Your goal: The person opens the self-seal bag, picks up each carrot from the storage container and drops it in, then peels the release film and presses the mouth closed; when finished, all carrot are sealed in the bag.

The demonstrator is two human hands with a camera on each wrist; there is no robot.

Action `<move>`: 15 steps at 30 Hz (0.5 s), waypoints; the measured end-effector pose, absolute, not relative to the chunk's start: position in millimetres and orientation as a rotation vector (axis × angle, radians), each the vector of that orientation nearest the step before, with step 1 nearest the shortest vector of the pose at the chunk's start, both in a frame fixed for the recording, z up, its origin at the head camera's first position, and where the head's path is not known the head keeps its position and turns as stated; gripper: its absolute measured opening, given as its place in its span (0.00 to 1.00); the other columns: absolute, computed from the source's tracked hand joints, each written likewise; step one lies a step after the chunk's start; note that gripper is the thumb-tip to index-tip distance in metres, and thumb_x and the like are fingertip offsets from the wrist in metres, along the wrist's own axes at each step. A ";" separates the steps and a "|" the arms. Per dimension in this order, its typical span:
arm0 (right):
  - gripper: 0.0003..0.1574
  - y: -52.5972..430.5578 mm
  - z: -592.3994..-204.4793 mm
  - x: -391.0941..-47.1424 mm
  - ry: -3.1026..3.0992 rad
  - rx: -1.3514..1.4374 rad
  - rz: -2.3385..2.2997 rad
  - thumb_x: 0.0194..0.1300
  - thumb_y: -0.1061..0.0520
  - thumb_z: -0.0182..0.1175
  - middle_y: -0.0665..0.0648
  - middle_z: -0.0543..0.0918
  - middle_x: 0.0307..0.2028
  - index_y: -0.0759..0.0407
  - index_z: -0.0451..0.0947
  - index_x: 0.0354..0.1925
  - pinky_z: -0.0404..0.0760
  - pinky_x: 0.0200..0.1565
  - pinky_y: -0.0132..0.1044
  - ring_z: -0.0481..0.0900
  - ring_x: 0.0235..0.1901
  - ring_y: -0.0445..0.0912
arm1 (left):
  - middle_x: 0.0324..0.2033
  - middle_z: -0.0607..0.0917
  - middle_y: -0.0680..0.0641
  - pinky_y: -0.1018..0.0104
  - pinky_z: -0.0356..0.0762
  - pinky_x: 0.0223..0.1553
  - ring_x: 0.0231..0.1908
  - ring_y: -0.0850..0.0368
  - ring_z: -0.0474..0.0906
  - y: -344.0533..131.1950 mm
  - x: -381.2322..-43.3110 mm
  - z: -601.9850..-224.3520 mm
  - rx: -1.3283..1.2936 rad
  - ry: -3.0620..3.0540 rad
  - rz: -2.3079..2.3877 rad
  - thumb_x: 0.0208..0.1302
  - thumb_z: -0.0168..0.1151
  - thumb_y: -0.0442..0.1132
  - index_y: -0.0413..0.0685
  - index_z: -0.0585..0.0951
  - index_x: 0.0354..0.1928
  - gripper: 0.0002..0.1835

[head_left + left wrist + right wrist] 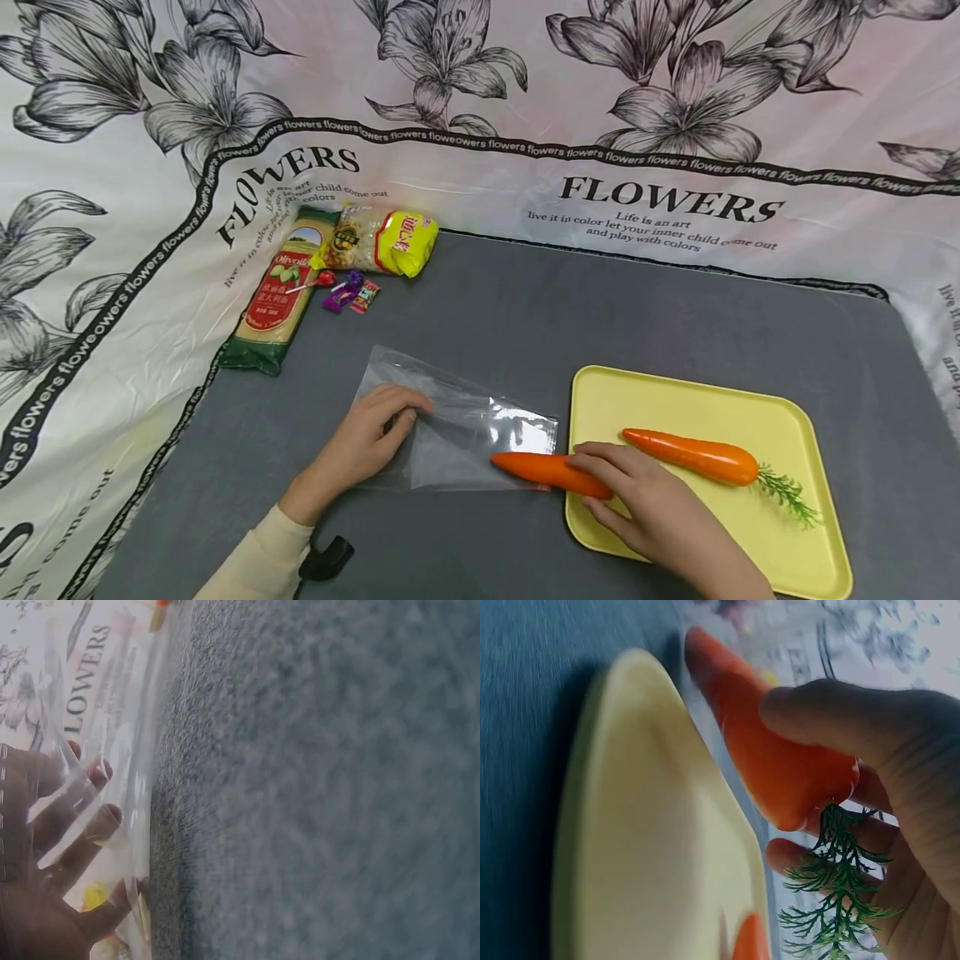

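My right hand (pixel 637 504) grips an orange carrot (pixel 547 471) by its thick end, thumb on one side and fingers on the other. Its green leafy top (pixel 836 881) hangs by the palm in the right wrist view. The carrot's pointed tip overlaps the right end of a clear plastic bag (pixel 450 450) in the head view. On the bag's left part rests my left hand (pixel 378 429); through the film in the left wrist view its fingers (pixel 86 840) look spread. A second carrot (pixel 693 456) lies on the yellow tray (pixel 750 550).
At the back left lie a green-ended pasta packet (pixel 273 292), a yellow food packet (pixel 386 242), a red lollipop (pixel 325 278) and small wrapped candies (pixel 345 292). A black strap-like piece (pixel 327 558) sits by the left sleeve. Floral cloth (pixel 480 179) borders the grey table (pixel 510 300).
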State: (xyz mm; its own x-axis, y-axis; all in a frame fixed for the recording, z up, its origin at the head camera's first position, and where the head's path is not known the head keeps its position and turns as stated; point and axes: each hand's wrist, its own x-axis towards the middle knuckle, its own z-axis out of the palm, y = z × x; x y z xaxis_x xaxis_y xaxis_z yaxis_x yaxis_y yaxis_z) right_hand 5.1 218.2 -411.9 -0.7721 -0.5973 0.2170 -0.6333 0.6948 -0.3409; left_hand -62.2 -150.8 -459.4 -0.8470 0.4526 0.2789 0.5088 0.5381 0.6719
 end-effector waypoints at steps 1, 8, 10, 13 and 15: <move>0.34 213.1 -413.8 3.9 -2.800 1.038 0.623 0.50 0.53 0.71 0.47 0.75 0.54 0.49 0.75 0.57 0.71 0.53 0.33 0.75 0.52 0.42 | 0.46 0.80 0.60 0.62 0.72 0.47 0.49 0.63 0.73 -150.3 -62.0 -459.7 -0.843 -2.683 -1.216 0.70 0.52 0.35 0.58 0.81 0.45 0.11; 0.37 185.0 -423.8 -3.8 -2.771 1.131 0.666 0.51 0.56 0.72 0.47 0.72 0.58 0.46 0.72 0.60 0.78 0.47 0.36 0.75 0.53 0.41 | 0.47 0.80 0.59 0.61 0.70 0.49 0.49 0.62 0.72 -149.9 -61.2 -462.1 -0.811 -2.676 -1.272 0.70 0.52 0.37 0.59 0.80 0.44 0.09; 0.37 182.4 -425.2 -5.2 -2.761 1.146 0.679 0.51 0.56 0.72 0.47 0.72 0.58 0.46 0.72 0.60 0.78 0.46 0.35 0.75 0.52 0.41 | 0.47 0.80 0.59 0.60 0.71 0.49 0.49 0.62 0.72 -149.9 -61.3 -462.5 -0.798 -2.685 -1.270 0.71 0.52 0.38 0.59 0.79 0.44 0.08; 0.37 185.4 -424.3 -6.8 -2.768 1.137 0.686 0.51 0.55 0.72 0.47 0.72 0.58 0.46 0.72 0.60 0.77 0.47 0.35 0.75 0.52 0.41 | 0.47 0.80 0.59 0.60 0.71 0.48 0.49 0.62 0.72 -149.8 -61.4 -462.3 -0.783 -2.699 -1.269 0.71 0.52 0.39 0.59 0.79 0.44 0.08; 0.37 190.7 -421.9 -7.6 -2.796 1.100 0.674 0.50 0.54 0.72 0.47 0.72 0.57 0.46 0.72 0.60 0.76 0.49 0.38 0.74 0.52 0.41 | 0.47 0.79 0.60 0.60 0.71 0.47 0.49 0.62 0.72 -149.7 -61.4 -462.1 -0.774 -2.703 -1.270 0.70 0.52 0.39 0.59 0.79 0.44 0.08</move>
State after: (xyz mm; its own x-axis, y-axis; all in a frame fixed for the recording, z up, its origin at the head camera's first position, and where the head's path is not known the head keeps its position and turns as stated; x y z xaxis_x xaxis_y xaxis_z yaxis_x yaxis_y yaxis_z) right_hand -7.6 190.7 -421.9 -0.7430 -0.6346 0.2127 -0.6618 0.6491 -0.3751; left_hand -61.4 -149.7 -462.1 -0.8726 0.4162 0.2556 0.4624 0.5353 0.7068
